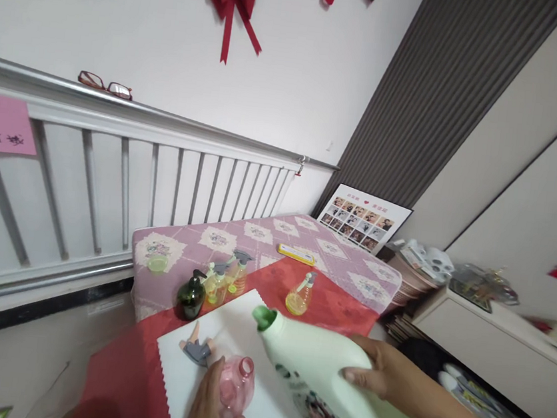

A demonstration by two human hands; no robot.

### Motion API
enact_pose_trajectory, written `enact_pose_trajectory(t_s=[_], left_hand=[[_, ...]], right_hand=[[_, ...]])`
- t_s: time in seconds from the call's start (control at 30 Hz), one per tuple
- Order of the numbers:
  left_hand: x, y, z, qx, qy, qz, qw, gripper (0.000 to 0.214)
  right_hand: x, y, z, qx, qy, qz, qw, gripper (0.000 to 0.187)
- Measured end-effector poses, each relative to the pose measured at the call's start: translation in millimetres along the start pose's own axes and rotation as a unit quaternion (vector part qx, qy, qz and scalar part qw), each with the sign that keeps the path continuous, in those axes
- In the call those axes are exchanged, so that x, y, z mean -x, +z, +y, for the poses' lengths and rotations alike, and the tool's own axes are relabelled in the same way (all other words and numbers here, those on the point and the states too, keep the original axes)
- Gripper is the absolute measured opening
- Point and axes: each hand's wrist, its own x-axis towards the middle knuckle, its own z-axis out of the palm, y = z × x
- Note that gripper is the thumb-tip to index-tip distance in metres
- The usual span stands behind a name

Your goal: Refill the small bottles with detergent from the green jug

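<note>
My left hand [216,403] is wrapped around a small see-through pink bottle [236,392], whose open mouth faces up. My right hand [380,375] grips a large pale green detergent jug [321,361] by its handle. The jug is tilted, its green spout [265,317] pointing left, above and apart from the pink bottle's mouth. A grey and peach spray head [197,349] lies on the white sheet [276,407], left of the pink bottle. Behind it stand a dark green pump bottle [192,296] and clear spray bottles [218,288] with yellow liquid. Another yellow spray bottle [300,295] stands beyond the jug's spout.
A red cloth [270,282] lies over the lilac patterned tablecloth [250,232]. Farther back are a yellow-edged flat case [296,254] and a photo board [364,219]. A pale green lid-like piece [157,263] lies at left. A white radiator [191,179] runs along the wall.
</note>
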Motion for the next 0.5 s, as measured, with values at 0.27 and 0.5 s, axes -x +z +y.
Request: enact_pose_trajectory(t_s=[0.27, 0.5], left_hand=[[0, 4.5, -8, 0.004, 0.047, 0.045, 0.998, 0.100], [-2, 0.9, -7, -0.052, 0.051, 0.022, 0.997, 0.105]], right_hand=[[-36, 51, 57, -0.092, 0.001, 0.182, 0.979, 0.039], [-56, 127, 84, -0.145, -0.003, 0.300, 0.943, 0.049]])
